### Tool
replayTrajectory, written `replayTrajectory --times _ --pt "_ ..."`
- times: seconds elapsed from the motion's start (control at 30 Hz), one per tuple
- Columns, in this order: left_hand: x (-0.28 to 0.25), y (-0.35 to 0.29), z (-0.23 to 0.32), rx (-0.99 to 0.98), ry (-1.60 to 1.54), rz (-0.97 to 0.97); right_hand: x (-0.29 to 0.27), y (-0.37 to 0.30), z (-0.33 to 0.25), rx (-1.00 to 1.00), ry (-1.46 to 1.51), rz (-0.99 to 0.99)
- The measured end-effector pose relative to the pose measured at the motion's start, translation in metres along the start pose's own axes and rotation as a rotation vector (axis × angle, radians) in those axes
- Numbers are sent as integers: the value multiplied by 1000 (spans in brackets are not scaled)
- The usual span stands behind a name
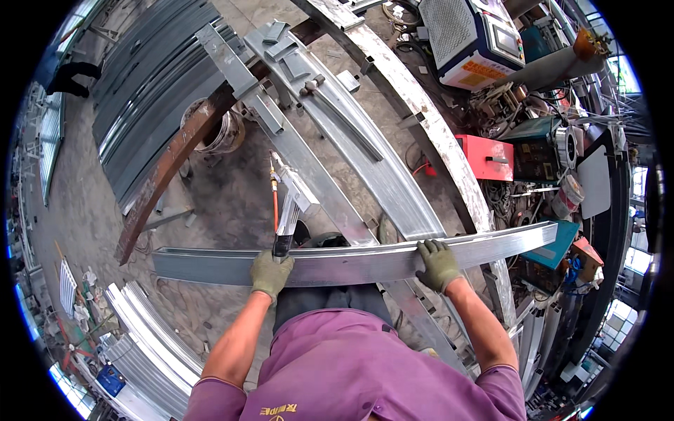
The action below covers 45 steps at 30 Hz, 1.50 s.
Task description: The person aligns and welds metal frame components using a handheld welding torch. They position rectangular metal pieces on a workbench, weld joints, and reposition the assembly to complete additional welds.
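ok so the gloved left hand (272,274) and right hand (438,266) are holding 1 long metal beam (351,266) crosswise. A hose-fed tool (286,221) is poking up right by the left hand, and 1 hammer (344,121) is lying on a metal channel (397,186) further out.

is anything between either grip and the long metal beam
Nothing visible but the green gloves: the left grip and right grip both touch the metal beam. A tool's dark end sits at the left grip; whether held is unclear.
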<state>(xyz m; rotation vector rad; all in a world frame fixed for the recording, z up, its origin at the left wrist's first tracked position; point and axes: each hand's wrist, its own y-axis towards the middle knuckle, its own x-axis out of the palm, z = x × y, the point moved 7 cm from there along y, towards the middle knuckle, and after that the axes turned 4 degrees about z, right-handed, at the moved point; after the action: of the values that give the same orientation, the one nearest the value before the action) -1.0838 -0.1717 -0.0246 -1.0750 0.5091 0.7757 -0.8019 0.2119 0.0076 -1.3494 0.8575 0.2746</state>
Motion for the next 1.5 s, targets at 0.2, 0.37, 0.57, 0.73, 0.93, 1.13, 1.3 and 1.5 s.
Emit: replayTrajectory --times 0.2,0.37,0.57,0.73,0.93,1.13,1.3,1.5 --pt "0 -4 -5 -23 -45 -16 22 -18 -59 -92 -162 272" --pt "-12 -15 2 118 -142 147 60 15 -55 -62 -158 446" --pt "-24 -52 17 86 -412 256 34 15 -51 -149 -153 412" --pt "-21 -82 10 157 -215 415 6 10 -42 -237 -74 120" --pt "-5 -94 -2 199 -108 462 32 16 -9 -328 62 -9" --pt "-6 -72 13 171 -169 352 27 16 4 -259 89 -80" --pt "6 -71 18 310 -79 383 43 20 10 -218 65 -17" --pt "21 -60 15 312 -84 291 49 21 16 -146 120 79"
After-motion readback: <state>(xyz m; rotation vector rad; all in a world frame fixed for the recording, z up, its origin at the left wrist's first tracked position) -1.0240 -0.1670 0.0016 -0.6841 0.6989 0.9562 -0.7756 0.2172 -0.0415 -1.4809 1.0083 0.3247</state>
